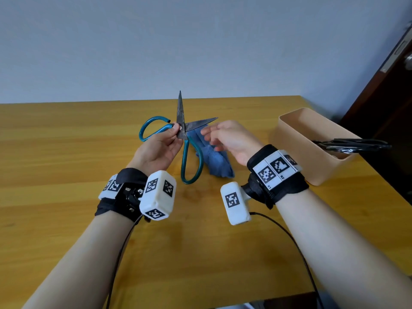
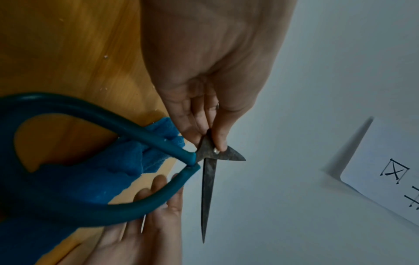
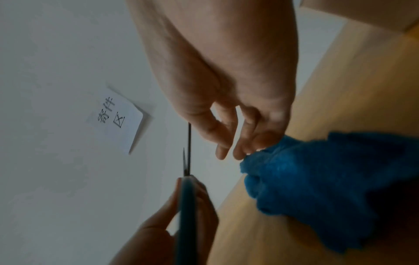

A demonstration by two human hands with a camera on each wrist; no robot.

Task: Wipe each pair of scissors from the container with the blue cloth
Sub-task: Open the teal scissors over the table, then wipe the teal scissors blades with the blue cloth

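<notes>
The teal scissors (image 1: 181,132) are held above the table (image 1: 66,152), spread wide: one dark blade stands almost straight up toward the wall, the other points right and a little up, and the two teal handle loops run one to the left, one down toward the person. The left hand (image 1: 159,148) pinches them at the pivot, thumb and fingertips pressed on either side of the metal where the blades cross. Just right of the pivot lies the blue cloth (image 1: 219,161), crumpled on the table behind and below the scissors. The right hand (image 1: 227,139) hovers over the cloth with its fingers loosely spread; in the right wrist view the fingertips (image 3: 240,154) reach the cloth's edge, though a true grip cannot be told. Farther right stands the beige container (image 1: 312,139), with black scissors (image 1: 352,144) sticking out over its right rim. The table is light wood, set against a pale wall (image 1: 200,41); a dark door (image 1: 383,97) stands at the right, and a sheet with printed characters (image 3: 118,118) hangs on the wall.
</notes>
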